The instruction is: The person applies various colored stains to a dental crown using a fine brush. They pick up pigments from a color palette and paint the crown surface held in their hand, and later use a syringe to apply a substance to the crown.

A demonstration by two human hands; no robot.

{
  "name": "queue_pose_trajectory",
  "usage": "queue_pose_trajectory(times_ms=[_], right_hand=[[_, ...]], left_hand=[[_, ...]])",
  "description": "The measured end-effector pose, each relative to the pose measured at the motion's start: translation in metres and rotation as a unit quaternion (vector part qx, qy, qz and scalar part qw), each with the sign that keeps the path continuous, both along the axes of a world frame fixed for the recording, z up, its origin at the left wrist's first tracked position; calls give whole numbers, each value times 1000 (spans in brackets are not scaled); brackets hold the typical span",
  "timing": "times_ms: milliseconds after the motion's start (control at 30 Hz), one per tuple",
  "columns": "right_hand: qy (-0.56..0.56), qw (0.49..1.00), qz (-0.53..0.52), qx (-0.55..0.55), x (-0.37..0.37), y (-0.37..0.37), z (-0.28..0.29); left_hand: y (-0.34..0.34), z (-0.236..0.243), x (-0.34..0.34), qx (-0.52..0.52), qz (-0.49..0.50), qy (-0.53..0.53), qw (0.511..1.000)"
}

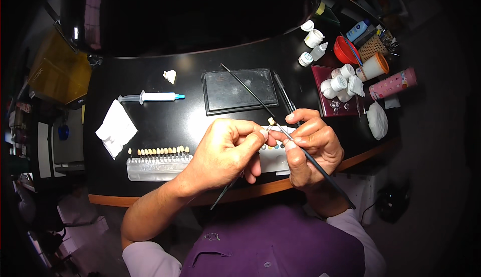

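Observation:
Close together over the front of the desk, my two hands work at a small tooth-coloured crown [271,121]. My left hand [225,147] pinches a tiny holder just under the crown; a dark thin rod [223,195] sticks out below this hand. My right hand [315,147] grips a slim dark brush [325,174], its handle slanting down to the right. Another dark stretch of shaft [245,87] runs up-left from beside the crown; whether it belongs to the same brush I cannot tell. Partly hidden beneath my hands lies a white palette [274,159] with coloured spots.
A tooth shade guide [159,168], a folded tissue [116,129] and a syringe [159,96] lie at left. Behind my hands sits a black slab [240,91], with dark pens [284,91] alongside. Jars [334,85], a red bowl [346,50] and a pink cylinder [393,83] crowd the right.

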State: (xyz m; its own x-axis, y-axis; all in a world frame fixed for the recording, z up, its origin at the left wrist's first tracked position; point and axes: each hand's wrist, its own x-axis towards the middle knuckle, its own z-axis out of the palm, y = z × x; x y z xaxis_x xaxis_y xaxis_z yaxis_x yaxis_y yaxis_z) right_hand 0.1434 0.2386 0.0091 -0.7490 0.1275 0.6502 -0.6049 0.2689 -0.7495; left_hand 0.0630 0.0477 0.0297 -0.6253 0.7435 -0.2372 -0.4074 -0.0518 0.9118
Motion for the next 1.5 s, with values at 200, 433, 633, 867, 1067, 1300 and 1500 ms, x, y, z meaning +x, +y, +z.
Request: queue_pose_trajectory(times_ms=[200,433,633,867,1067,1300,1500], right_hand=[[4,999,6,39,0,4,0],[16,999,-16,23,-1,-1,-2],[48,991,-35,123,-4,2,3],[61,984,-28,163,-3,3,10],[60,981,-43,181,-3,0,13],[8,994,-63,84,13,20,2],[-159,982,-91,33,46,40,-16]], left_hand=[[-2,-3,-2,-18,-17,29,999],[-3,-3,-3,-19,-21,25,999],[-3,-1,-3,-27,-7,39,999],[-4,-3,-5,-24,-19,41,999],[-3,-4,-4,-3,-24,7,1000],[-8,0,-12,-24,4,3,1000],[-12,0,-25,-3,53,22,998]])
